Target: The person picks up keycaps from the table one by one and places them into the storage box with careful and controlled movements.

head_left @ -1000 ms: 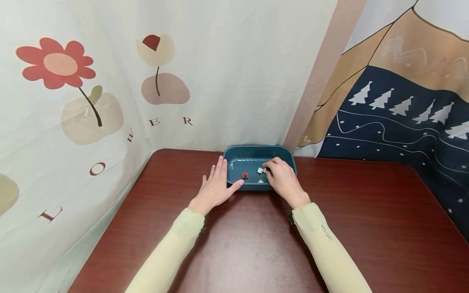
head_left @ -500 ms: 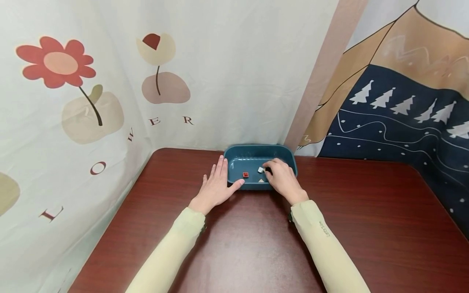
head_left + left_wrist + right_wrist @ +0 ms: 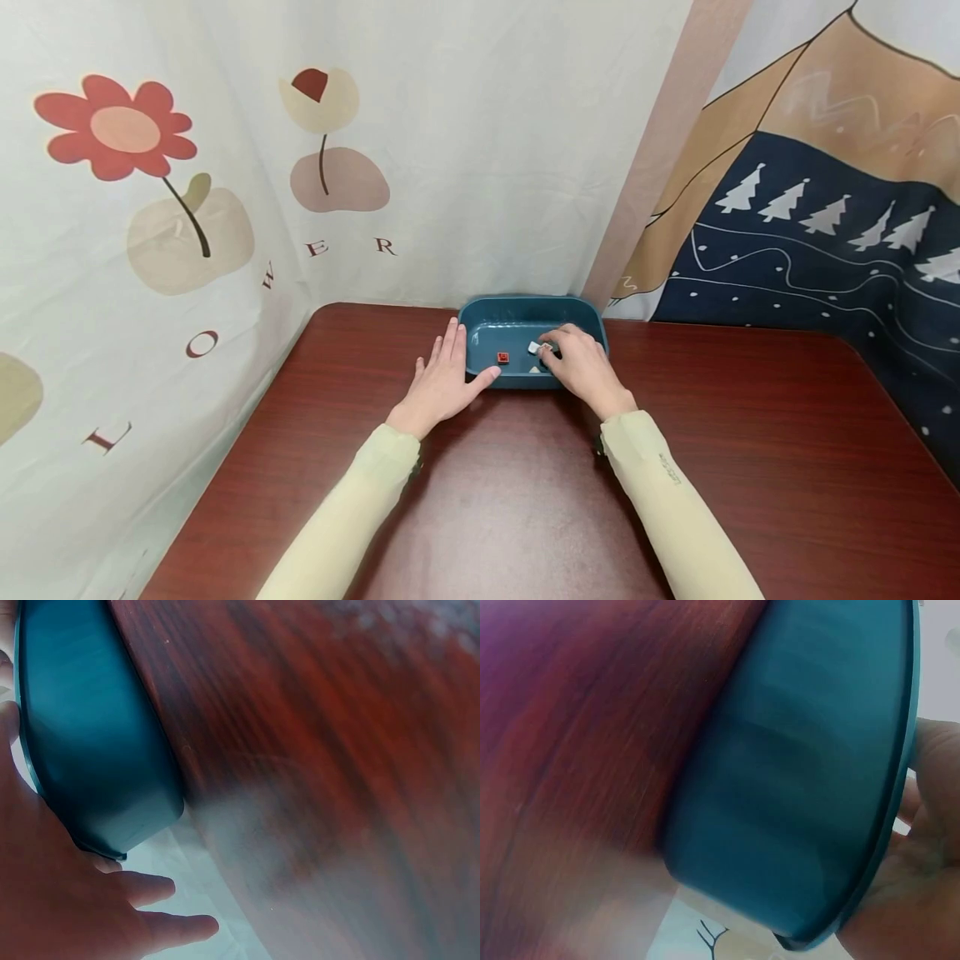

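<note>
A teal plastic tray (image 3: 532, 382) sits at the far edge of the table. My left hand (image 3: 442, 379) rests against its left end, fingers straight and thumb across the front corner. Inside the tray, my right hand (image 3: 585, 367) bends its thumb and fingers around a small whitish piece (image 3: 546, 347), mostly covered by the fingertips. Just left of them lies a small white block (image 3: 533, 347). A small red square block (image 3: 502, 358) lies further left, and a pale triangular bit (image 3: 534, 369) is near the front wall. Both wrist views show the tray's outer wall, hiding these pieces.
The dark red-brown wooden table (image 3: 495, 500) extends toward me and to both sides. Behind the tray hangs a pale curtain (image 3: 480, 167) with flower prints. A navy and tan mountain print (image 3: 795, 250) covers the right side.
My right fingers shift slightly within the tray, and a whitish piece now shows between them. My left hand stays at the tray's left end. The red block stays in place.
</note>
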`<state>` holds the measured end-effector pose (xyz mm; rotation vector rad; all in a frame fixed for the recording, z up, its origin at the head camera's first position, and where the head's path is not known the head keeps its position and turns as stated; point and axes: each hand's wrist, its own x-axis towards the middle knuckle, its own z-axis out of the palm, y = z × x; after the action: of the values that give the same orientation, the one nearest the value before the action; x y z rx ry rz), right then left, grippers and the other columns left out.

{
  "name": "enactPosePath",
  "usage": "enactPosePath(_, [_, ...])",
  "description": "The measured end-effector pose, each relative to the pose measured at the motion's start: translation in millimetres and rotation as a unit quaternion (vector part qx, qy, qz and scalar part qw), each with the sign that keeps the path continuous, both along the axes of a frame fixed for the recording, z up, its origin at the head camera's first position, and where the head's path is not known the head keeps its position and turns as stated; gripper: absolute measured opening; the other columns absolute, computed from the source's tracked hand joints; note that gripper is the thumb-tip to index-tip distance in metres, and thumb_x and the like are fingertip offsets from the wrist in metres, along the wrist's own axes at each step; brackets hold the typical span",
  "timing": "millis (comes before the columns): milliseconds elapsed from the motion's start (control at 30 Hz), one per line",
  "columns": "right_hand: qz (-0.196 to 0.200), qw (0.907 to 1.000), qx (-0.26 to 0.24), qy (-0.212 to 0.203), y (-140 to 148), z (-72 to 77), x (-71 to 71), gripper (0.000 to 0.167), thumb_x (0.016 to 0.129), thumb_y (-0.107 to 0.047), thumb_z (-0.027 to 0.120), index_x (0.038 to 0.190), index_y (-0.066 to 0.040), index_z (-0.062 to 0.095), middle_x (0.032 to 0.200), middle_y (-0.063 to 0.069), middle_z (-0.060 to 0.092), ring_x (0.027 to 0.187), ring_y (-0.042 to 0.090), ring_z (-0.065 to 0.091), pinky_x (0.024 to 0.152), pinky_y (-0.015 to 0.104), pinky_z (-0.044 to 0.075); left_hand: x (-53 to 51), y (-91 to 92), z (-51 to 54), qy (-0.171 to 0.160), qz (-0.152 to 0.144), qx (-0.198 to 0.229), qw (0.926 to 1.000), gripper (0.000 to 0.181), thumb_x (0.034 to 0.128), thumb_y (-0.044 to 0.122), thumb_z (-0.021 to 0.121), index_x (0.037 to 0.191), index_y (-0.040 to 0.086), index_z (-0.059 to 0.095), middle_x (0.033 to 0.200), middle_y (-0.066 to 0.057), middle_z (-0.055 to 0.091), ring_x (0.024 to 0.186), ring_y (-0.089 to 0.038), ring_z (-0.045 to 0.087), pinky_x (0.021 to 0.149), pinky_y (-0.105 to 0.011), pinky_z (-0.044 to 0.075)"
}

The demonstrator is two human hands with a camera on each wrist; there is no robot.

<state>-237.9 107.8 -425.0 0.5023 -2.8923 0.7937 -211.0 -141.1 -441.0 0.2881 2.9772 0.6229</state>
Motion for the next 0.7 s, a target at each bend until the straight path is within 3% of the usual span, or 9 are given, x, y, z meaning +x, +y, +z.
enactPosePath(267, [-0.004, 0.9967, -0.023, 0.077, 23.7, 5.0, 18.0, 0.032, 0.101, -0.024, 0.068, 0.126, -0.005, 0.074, 0.134, 0.013, 0.064, 0.125, 0.033, 0.058, 0.102, 0.053, 0.05, -2.5, -1.3, -1.6, 0.007, -0.005, 0.002, 1.0, 0.109, 0.0949, 0.082, 0.037, 0.167, 0.008, 0.001, 0.174, -0.007, -0.007, 0.158, -0.04, 0.01, 0.118, -0.07, 0.017])
enactPosePath(467, [-0.014, 0.9944, -0.007, 0.105, 41.9, 6.2, 34.6, 0.04, 0.102, -0.029, 0.066, 0.136, -0.008, 0.068, 0.149, 0.016, 0.056, 0.135, 0.039, 0.051, 0.106, 0.061, 0.043, -2.6, -5.0, -0.6, -0.003, -0.004, -0.002, 1.0, 0.109, 0.095, 0.082, 0.037, 0.167, 0.011, -0.003, 0.174, -0.004, -0.012, 0.159, -0.036, 0.006, 0.119, -0.069, 0.015])
enactPosePath(700, [-0.019, 0.9921, 0.009, 0.123, 58.9, 4.6, 52.8, 0.055, 0.102, -0.036, 0.066, 0.149, -0.009, 0.057, 0.162, 0.017, 0.039, 0.145, 0.041, 0.039, 0.109, 0.066, 0.037, 0.5, -13.1, 1.7, 0.03, -0.004, 0.0, 0.9995, 0.104, 0.0958, 0.08, 0.038, 0.168, 0.017, -0.002, 0.174, -0.006, -0.006, 0.159, -0.035, 0.005, 0.118, -0.07, 0.016])
